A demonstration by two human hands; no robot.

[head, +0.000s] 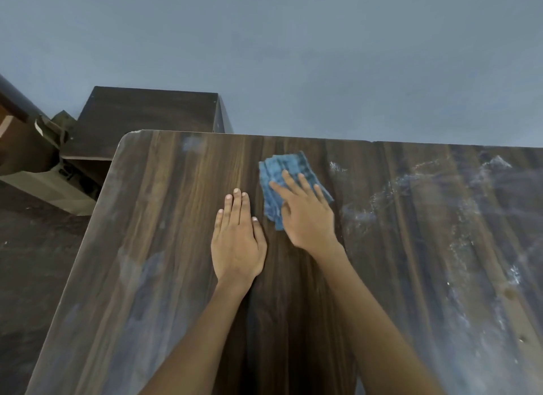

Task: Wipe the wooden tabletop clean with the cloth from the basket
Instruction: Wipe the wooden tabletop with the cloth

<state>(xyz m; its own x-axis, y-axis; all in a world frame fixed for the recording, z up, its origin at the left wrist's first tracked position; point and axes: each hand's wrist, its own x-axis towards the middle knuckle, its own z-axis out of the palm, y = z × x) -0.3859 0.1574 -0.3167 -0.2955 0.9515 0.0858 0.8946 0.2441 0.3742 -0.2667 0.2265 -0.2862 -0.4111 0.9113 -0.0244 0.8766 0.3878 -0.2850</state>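
The right hand (308, 215) pressed straight fingers on the blue cloth (289, 186) near the tabletop (164, 247) far edge; the left hand (236, 242) lay flat beside the cloth, white smears (458, 218) right of it

So the wall (293, 42) fills the whole top of the frame, plain grey-blue. Upper left there's a dark wood cabinet (141, 112), standing against that wall. Just left of the cabinet sits some olive bag (55, 130) with straps, bit too blurry to say more. Below it a beige box (50, 186) juts out. Dark floor (35, 262) runs down the left edge, kinda speckled.
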